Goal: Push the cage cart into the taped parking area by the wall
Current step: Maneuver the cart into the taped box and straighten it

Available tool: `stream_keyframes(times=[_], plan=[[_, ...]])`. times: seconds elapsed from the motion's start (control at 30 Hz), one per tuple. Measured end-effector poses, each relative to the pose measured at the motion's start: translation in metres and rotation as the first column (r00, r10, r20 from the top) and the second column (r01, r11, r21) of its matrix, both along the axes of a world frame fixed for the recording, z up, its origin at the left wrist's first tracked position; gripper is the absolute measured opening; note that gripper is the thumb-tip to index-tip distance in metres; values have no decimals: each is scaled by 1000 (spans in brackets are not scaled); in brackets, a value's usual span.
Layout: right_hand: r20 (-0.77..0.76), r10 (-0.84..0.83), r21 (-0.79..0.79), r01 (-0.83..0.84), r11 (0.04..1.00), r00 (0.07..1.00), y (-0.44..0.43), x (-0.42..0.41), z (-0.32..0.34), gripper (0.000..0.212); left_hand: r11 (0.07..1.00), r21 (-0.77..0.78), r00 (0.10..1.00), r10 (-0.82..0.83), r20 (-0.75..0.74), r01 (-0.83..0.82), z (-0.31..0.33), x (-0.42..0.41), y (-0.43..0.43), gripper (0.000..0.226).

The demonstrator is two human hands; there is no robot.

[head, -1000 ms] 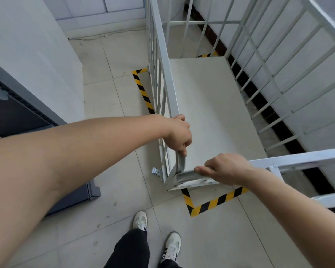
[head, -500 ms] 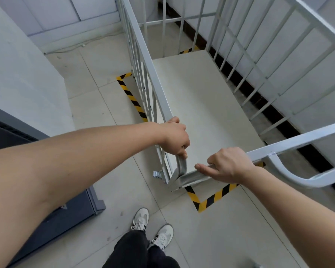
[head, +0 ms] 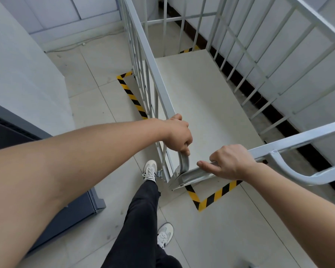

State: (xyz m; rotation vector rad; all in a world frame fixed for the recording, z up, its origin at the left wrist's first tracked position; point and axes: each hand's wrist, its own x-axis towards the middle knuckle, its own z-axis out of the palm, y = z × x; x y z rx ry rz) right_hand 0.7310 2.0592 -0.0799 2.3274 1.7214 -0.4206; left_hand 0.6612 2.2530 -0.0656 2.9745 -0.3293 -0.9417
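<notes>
The cage cart point(head: 205, 105) is a white-barred metal cage with a pale flat base, seen from above beside the right wall. My left hand point(head: 177, 135) is closed around the top rail of its left side, near the curved corner. My right hand point(head: 230, 162) grips the near top rail. Yellow-and-black tape point(head: 213, 196) marks the parking area on the floor: one corner shows just below the cart's near end, another strip point(head: 131, 93) runs along its left side, a third bit point(head: 189, 49) lies at the far end.
A dark grey cabinet point(head: 74, 206) stands at the left against a white wall point(head: 23, 74). The right wall has a black skirting point(head: 259, 101) close behind the cage bars. My left foot point(head: 150, 170) is forward next to the cart's caster; the other shoe point(head: 164, 235) trails.
The cart has stayed over the taped rectangle while I stepped forward: my left foot now stands beside the cart's near-left corner. Both hands keep their grips on the rails.
</notes>
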Motion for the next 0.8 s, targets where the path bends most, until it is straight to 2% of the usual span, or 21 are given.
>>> stream_keyframes(times=[0.8], plan=[[-10, -3, -23, 3, 1000, 1000, 4, 1, 1, 81, 999, -28, 1000, -18, 16, 18, 1, -1, 5, 42]])
